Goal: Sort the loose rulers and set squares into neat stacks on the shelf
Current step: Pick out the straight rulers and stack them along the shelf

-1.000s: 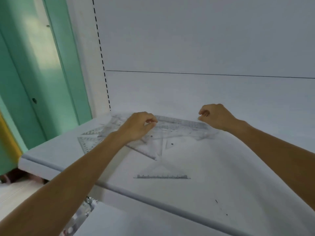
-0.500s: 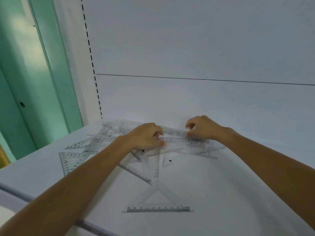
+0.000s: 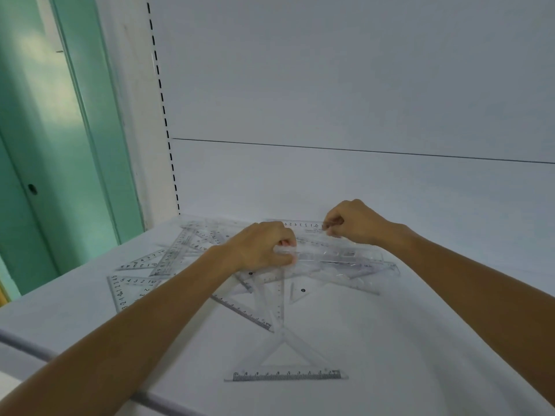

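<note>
Both hands work the far side of the white shelf point(image 3: 390, 340). The left hand point(image 3: 261, 250) has its fingers curled tight on one end of a clear ruler point(image 3: 324, 253); the right hand point(image 3: 356, 223) pinches what seems another ruler's end by the back wall. Clear plastic lies crossed everywhere, so lifting could drag neighbours along or let slick pieces slip. A set square point(image 3: 285, 355) near the front edge and a tangled pile point(image 3: 168, 265) at left crowd the space.

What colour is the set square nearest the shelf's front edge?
Clear plastic with black scale markings along its base; the set square shows best in the head view.
</note>
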`<state>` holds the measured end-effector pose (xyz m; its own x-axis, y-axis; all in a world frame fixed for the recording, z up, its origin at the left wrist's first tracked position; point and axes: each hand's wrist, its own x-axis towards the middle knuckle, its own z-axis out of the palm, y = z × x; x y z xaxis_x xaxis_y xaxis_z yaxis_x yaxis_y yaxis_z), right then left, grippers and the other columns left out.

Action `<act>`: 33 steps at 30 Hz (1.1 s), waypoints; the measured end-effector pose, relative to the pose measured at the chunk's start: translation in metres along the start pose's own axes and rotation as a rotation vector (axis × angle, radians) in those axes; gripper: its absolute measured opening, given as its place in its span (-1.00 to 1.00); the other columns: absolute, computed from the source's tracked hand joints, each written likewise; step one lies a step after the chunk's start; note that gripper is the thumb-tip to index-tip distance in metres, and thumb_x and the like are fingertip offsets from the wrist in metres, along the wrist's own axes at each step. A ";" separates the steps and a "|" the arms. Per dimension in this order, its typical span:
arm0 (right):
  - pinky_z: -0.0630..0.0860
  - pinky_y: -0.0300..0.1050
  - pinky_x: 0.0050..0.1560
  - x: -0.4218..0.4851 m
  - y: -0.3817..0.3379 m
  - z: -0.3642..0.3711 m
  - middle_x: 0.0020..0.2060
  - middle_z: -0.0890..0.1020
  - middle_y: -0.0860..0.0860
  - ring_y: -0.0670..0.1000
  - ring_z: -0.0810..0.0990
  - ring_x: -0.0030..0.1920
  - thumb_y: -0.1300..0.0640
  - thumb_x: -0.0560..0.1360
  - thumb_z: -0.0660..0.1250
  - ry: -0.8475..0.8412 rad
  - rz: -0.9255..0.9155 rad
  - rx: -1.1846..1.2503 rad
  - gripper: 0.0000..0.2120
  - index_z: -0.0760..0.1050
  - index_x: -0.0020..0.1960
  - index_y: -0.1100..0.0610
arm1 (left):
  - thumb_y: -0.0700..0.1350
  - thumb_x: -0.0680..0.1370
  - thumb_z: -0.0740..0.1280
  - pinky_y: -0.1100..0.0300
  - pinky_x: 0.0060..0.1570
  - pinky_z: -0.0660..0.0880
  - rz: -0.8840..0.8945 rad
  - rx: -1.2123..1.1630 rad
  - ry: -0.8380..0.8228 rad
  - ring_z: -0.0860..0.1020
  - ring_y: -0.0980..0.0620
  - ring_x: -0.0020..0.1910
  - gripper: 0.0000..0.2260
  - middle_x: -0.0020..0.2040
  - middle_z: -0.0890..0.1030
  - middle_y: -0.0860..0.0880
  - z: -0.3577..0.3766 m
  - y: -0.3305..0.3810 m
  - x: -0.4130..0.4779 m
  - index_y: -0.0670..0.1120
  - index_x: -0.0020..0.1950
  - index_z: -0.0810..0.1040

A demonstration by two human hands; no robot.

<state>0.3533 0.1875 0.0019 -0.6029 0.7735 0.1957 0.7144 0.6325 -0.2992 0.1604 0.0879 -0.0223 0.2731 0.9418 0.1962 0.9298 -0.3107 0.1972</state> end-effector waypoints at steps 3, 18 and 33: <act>0.45 -0.13 -0.05 -0.006 -0.006 -0.009 -0.06 0.61 0.04 -0.01 0.53 -0.14 0.19 0.55 0.24 0.063 -0.017 -0.070 -0.85 0.57 0.03 0.13 | 0.08 0.53 0.27 0.13 0.05 0.42 0.087 0.126 0.077 0.51 0.00 -0.02 -0.71 0.07 0.56 -0.01 -0.005 0.010 -0.003 -0.06 0.15 0.47; 0.45 -0.09 0.13 -0.115 -0.032 -0.030 0.03 0.58 0.02 0.04 0.53 0.08 0.01 0.57 0.20 0.206 0.125 0.043 -0.71 0.51 0.22 0.07 | 0.08 0.51 0.29 0.24 -0.18 0.29 -0.020 0.025 0.340 0.39 0.14 -0.23 -0.70 -0.12 0.42 0.13 -0.026 0.031 -0.085 0.00 0.19 0.47; 0.34 -0.26 -0.01 -0.271 0.020 -0.070 -0.07 0.56 0.00 -0.04 0.49 -0.09 0.12 0.44 0.41 0.460 0.383 0.109 -0.68 0.52 0.17 0.15 | -0.05 0.45 0.42 0.38 -0.22 0.37 0.157 -0.258 0.240 0.46 0.21 -0.27 -0.66 -0.14 0.51 0.12 0.001 0.150 -0.099 -0.06 0.20 0.52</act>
<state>0.5551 -0.0065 0.0081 -0.0775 0.8988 0.4314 0.7951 0.3168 -0.5172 0.2732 -0.0517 -0.0128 0.3134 0.8326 0.4567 0.7802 -0.4999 0.3759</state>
